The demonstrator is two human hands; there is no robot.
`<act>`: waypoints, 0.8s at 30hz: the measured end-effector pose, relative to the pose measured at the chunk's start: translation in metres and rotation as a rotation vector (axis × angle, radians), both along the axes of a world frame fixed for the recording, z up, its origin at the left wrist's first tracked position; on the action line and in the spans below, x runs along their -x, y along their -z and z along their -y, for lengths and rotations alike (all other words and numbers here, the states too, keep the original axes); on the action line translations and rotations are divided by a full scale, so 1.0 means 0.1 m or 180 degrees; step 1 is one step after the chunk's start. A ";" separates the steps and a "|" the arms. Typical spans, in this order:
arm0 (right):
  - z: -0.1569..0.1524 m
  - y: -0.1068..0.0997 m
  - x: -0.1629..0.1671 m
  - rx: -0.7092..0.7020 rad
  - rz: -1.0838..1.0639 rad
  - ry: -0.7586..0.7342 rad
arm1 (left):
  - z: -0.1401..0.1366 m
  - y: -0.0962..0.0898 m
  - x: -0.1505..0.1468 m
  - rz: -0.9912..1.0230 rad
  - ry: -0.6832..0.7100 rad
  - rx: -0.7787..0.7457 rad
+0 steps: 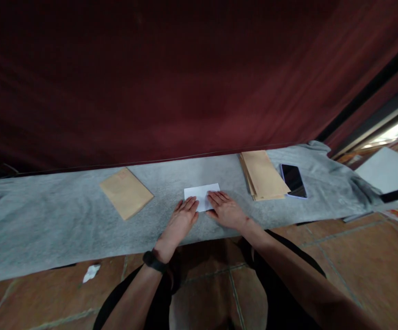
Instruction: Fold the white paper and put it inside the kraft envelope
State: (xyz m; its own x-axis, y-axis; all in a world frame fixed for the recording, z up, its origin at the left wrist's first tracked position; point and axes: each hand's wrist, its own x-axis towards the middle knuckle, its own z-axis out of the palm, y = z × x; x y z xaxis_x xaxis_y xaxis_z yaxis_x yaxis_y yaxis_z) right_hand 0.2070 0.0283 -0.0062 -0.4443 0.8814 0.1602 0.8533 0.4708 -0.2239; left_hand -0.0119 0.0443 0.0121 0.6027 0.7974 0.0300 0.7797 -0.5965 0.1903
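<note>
A small white sheet of paper (pixel 201 191), perhaps folded, lies flat on the grey cloth in front of me. My left hand (pixel 184 217) rests on its left part with the fingers stretched out. On the right part lies my right hand (pixel 226 211), its fingers flat on the paper too. Neither hand grips anything. To the left is a brown envelope (pixel 126 192), set at an angle; it may be more than one. A stack of brown envelopes (pixel 264 176) sits to the right of my right hand.
A smartphone (pixel 293 180) lies beside the stack, touching its corner. Grey cloth (pixel 64 215) covers the long narrow surface. Behind it hangs a dark red curtain (pixel 199 91). A crumpled white scrap (pixel 91 273) lies on the tiled floor (pixel 212 298). At far right is a white panel (pixel 391 169).
</note>
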 end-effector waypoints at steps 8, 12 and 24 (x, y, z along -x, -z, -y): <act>-0.01 -0.08 0.13 -0.0005 0.0115 0.0209 | 0.00 -0.12 0.00 0.0277 -0.0112 -0.0246; -0.10 -0.19 0.15 0.0018 -0.0407 0.0311 | -0.03 -0.21 -0.01 0.1101 -0.0351 -0.0623; -0.24 -0.18 0.35 0.1801 -0.4785 0.1617 | -0.08 -0.06 -0.24 0.4420 -0.1984 0.3140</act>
State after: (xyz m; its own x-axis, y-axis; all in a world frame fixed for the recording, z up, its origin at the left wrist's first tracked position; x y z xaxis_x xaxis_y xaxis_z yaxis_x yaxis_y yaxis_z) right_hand 0.1723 0.0522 0.0113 0.1247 0.9683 -0.2166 -0.2294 -0.1843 -0.9557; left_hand 0.0124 0.0523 0.0181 0.1929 0.9064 -0.3758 -0.1963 0.4109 0.8903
